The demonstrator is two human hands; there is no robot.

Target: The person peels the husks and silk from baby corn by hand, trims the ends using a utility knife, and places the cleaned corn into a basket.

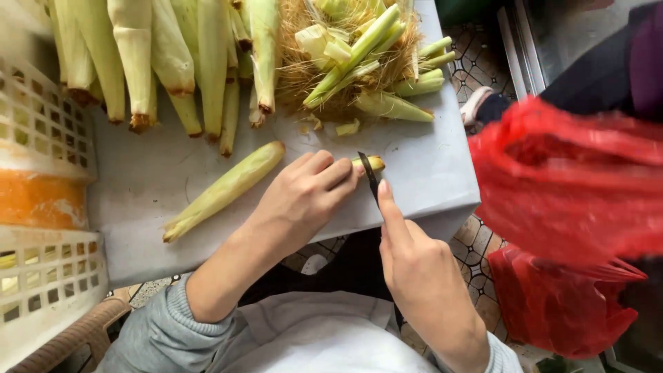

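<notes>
At the left edge of the bench (159, 173), two white plastic lattice crates (41, 131) stand stacked, with a band of orange between them. Bench surface: pale grey, smooth, faintly scored. Along the far edge, a row of unhusked baby corn ears (159, 55), tapered, pale yellow-green, ribbed husks with browned cut ends. One loose ear (224, 188) lies diagonally near the bench middle, apart from the row. Toward the far right corner, a heap of husk trimmings and straw-coloured silk (359, 59), fibrous and tangled, with green leaf strips on top.

Near the front edge: left hand (304, 197), fingers closed over a small ear of corn (373, 164); only its yellowish tip shows beyond the fingertips. Right hand (414, 269), fingers closed on a small knife (369, 176), index finger laid along the dark, narrow blade; blade edge meets the corn tip. Grey sleeves on both forearms.

Off the right edge of the bench, two red plastic bags (566, 186), thin, crinkled, translucent; the upper one is blurred. Patterned tile floor (483, 62) below.
</notes>
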